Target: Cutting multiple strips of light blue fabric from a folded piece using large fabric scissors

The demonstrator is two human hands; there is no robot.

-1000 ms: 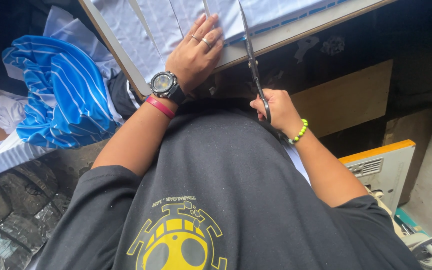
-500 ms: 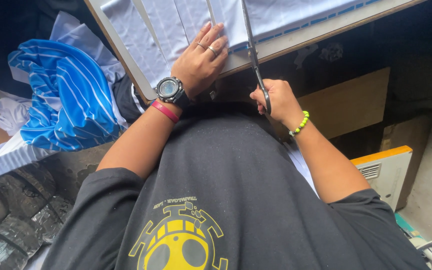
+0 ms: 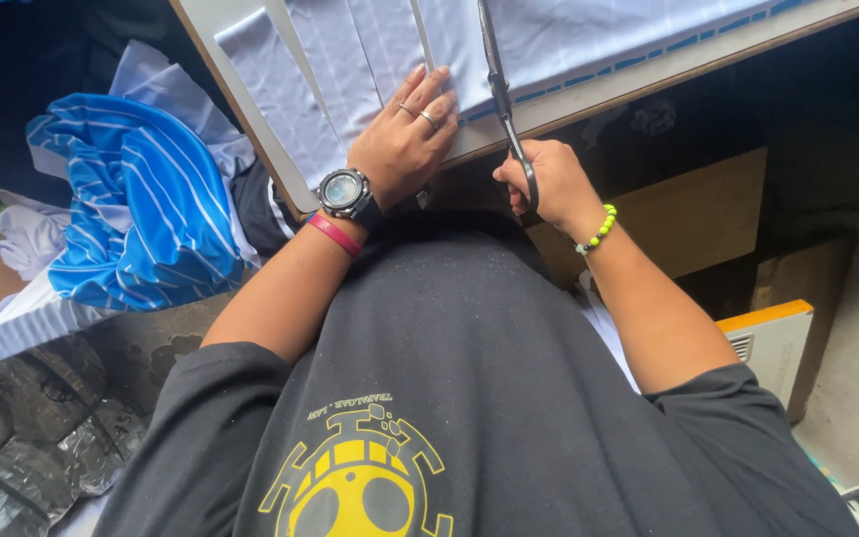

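Pale striped cloth (image 3: 370, 60) lies flat on the table (image 3: 648, 85), pinned under your left hand (image 3: 405, 149), whose open grip presses down with spread fingers. Just right of it, your right hand (image 3: 549, 184) is clenched around the scissors (image 3: 501, 99), blades lying on the cloth. Blue striped fabric (image 3: 141, 209) is heaped well left.
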